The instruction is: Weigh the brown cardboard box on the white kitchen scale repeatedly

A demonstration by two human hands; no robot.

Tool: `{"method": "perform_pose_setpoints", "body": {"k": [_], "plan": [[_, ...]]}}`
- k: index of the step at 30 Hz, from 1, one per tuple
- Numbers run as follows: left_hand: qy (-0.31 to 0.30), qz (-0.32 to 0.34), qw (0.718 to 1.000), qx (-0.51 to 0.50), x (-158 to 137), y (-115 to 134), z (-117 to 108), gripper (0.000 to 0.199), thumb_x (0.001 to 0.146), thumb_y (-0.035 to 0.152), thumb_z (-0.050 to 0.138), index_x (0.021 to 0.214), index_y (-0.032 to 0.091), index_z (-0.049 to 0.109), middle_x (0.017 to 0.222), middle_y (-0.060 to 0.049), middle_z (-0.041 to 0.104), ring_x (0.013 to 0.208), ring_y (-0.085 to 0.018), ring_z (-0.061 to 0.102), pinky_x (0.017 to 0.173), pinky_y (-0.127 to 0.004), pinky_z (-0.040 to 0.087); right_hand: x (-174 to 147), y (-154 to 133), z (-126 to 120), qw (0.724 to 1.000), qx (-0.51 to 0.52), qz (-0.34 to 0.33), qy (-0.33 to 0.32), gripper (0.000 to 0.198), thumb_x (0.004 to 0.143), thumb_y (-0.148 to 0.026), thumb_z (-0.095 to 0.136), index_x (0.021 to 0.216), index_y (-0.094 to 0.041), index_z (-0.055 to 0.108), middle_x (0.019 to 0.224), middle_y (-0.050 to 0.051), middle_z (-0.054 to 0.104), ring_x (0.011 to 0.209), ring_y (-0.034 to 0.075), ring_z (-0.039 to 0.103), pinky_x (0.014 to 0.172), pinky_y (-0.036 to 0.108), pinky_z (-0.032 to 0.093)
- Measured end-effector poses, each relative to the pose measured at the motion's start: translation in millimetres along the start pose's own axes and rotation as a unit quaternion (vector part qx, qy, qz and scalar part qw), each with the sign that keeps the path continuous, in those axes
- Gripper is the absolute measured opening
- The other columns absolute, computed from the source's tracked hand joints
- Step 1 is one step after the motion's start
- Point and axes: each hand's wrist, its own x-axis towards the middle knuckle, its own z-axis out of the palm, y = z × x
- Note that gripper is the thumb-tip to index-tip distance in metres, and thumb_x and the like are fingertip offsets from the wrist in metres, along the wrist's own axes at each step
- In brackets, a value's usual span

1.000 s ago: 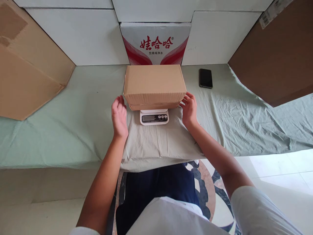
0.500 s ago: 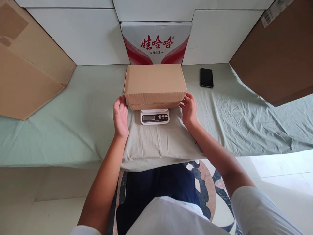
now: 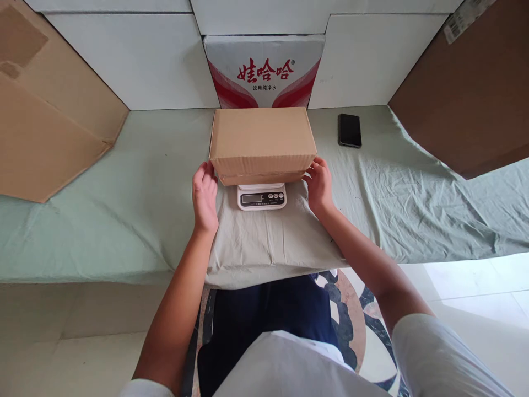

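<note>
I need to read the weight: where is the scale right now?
The white digital scale sits centre of the head view on the green cloth, under the cardboard box, between the left hand and right hand.

Red characters 娃哈哈 and smaller black 饮用纯净水 are printed on the white carton [image 3: 264, 69] behind the box.

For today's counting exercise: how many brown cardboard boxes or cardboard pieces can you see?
3. One closed box sits on the scale between the hands. One large flattened piece leans at far left; another darker one at far right. Others may lie outside the view.
</note>
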Motion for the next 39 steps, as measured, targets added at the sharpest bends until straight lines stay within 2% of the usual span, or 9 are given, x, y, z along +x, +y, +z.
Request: {"method": "perform_pose_setpoints", "body": {"k": [4,10,16,22,28,34,39], "plan": [[0.009,-0.004,1.0,0.002,-1.6,4.5,4.2,0.094,0.101,0.103,0.049,0.164,0.035,0.064,0.186,-0.012,0.056,0.183,-0.036,0.04,0.151,-0.056,0.035,-1.0,-0.9,-1.6,1.0,-0.011,0.0,-0.017,0.03,0.088,-0.056,0.075,0.105,-0.033,0.067,0.109,0.0,0.08,0.108,0.022,0.074,0.086,0.035,0.063],[0.005,-0.002,1.0,-0.022,-2.8,4.8,5.4,0.089,0.102,0.101,0.053,0.163,0.038,0.066,0.186,-0.009,0.057,0.184,-0.035,0.038,0.152,-0.056,0.03,1.6,5.6,-4.5,0.999,-0.022,-0.019,-0.026,0.034,0.088,-0.06,0.073,0.109,-0.033,0.068,0.115,0.001,0.079,0.113,0.023,0.073,0.089,0.036,0.063],[0.011,-0.018,0.999,-0.038,-3.9,9.1,8.9,0.091,0.097,0.102,0.06,0.161,0.039,0.07,0.186,-0.008,0.058,0.183,-0.035,0.039,0.152,-0.055,0.029,2.1,13.3,-9.6,0.989,-0.079,-0.098,-0.073,0.039,0.094,-0.065,0.067,0.12,-0.035,0.07,0.144,0.003,0.077,0.134,0.029,0.069,0.112,0.05,0.062],[0.013,-0.029,0.999,-0.022,-6.1,10.8,11.8,0.095,0.097,0.103,0.057,0.165,0.037,0.07,0.186,-0.01,0.057,0.184,-0.036,0.038,0.152,-0.052,0.03,-2.6,10.8,-9.8,0.979,-0.095,-0.136,-0.117,0.05,0.096,-0.074,0.067,0.129,-0.035,0.071,0.148,0.007,0.077,0.145,0.036,0.068,0.129,0.065,0.056],[0.004,-0.029,0.999,-0.02,-6.2,8.6,11.6,0.101,0.096,0.104,0.058,0.168,0.034,0.07,0.186,-0.012,0.058,0.183,-0.038,0.038,0.152,-0.053,0.031,-4.9,7.3,-12.6,0.966,-0.147,-0.171,-0.129,0.064,0.098,-0.084,0.066,0.141,-0.036,0.067,0.156,0.008,0.074,0.147,0.038,0.066,0.129,0.067,0.057],[0.01,-0.043,0.999,-0.012,-7.7,3.4,11.6,0.106,0.095,0.106,0.057,0.168,0.03,0.07,0.188,-0.016,0.053,0.182,-0.041,0.04,0.15,-0.055,0.034,-4.2,10.6,-14.9,0.961,-0.141,-0.176,-0.161,0.067,0.099,-0.081,0.069,0.15,-0.038,0.061,0.164,0.009,0.068,0.151,0.039,0.065,0.127,0.067,0.06],[0.002,-0.035,0.999,-0.022,-6.5,0.2,11.2,0.099,0.093,0.104,0.064,0.159,0.031,0.075,0.184,-0.016,0.058,0.18,-0.041,0.044,0.149,-0.057,0.035,-2.6,15.9,-14.5,0.957,-0.141,-0.174,-0.186,0.071,0.098,-0.078,0.071,0.156,-0.041,0.054,0.168,0.008,0.063,0.155,0.037,0.06,0.13,0.065,0.057]]}}
